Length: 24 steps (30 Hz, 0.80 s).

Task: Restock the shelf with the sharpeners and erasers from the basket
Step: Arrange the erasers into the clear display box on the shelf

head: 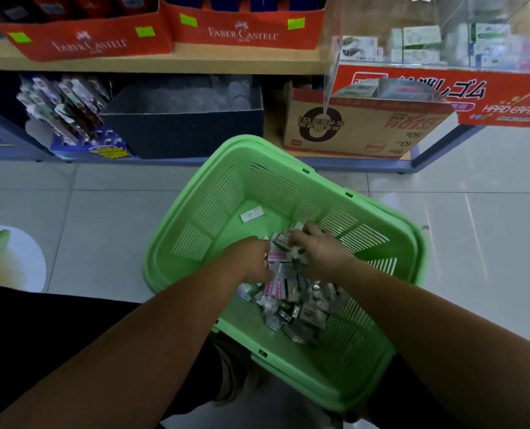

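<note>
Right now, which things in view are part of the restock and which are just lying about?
Job: green basket; packets piled in it; left hand and right hand, both in the pile; hard-eraser display case, likely the target.
Lying about: red Faber-Castell trays; black box; cardboard box; pen rack.

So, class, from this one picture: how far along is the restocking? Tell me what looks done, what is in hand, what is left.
Done: nothing provable; the shelf case holds boxes already. In hand: the left hand and right hand dig into the pile of packets in the green basket; their hold is blurred. Left: that whole pile, plus one lone packet.
</note>
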Tool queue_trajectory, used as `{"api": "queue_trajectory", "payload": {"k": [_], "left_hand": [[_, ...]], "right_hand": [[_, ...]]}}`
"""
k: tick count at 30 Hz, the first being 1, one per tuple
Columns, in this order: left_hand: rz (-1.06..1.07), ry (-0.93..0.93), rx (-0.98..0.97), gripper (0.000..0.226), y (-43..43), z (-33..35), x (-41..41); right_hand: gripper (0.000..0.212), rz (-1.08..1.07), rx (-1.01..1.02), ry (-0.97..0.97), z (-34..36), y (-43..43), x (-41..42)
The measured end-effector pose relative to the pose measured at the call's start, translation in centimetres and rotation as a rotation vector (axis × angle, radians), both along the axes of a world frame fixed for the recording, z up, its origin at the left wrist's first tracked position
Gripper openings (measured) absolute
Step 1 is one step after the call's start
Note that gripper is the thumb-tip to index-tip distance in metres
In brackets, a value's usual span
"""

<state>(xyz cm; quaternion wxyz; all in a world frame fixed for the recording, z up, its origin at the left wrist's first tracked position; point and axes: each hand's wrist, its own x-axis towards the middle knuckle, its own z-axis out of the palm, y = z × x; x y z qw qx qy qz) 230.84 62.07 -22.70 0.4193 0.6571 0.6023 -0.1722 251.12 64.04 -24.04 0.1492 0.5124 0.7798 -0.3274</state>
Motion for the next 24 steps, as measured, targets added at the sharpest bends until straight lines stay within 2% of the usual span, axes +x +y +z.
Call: {"api": "queue_trajectory", "payload": {"k": [4, 6, 8, 11, 13, 18, 21, 24], "left_hand": [[-0.046, -0.045, 0.009, 0.107, 0.8, -2.0, 1.8], [-0.106, 0.022, 0.059, 0.122, 0.8, -3.1, 2.7], [-0.119, 0.074, 0.107, 0.129, 1.0, -4.0, 3.1], [-0.111, 0.055, 0.189, 0.121, 1.5, -4.8, 3.7], [-0.104, 0.021, 0.234, 0.111, 1.5, -5.1, 4.3], [-0.102, 0.028, 0.207, 0.114, 1.8, -5.6, 4.4], [-0.16, 0.019, 0.15, 0.086, 1.7, -5.8, 4.6], [-0.099, -0.071, 0.076, 0.071, 1.7, -5.8, 4.6]], "right_hand": [[0.059, -0.532, -0.401, 0.466, 3.4, 0.7, 0.9], [0.054, -0.678, -0.554, 0.557, 5.4, 0.2, 1.9], [0.05, -0.761, -0.594, 0.57, 6.5, -0.2, 2.7], [0.045, -0.889, -0.603, 0.604, 6.9, -0.3, 2.7], [0.051, -0.98, -0.617, 0.662, 6.7, -0.5, 2.7], [0.043, -1.156, -0.628, 0.726, 6.1, -0.4, 3.0], [0.036, -1.186, -0.683, 0.737, 6.3, -0.2, 3.0], [0.024, -1.171, -0.718, 0.678, 6.8, 0.2, 3.2]]}}
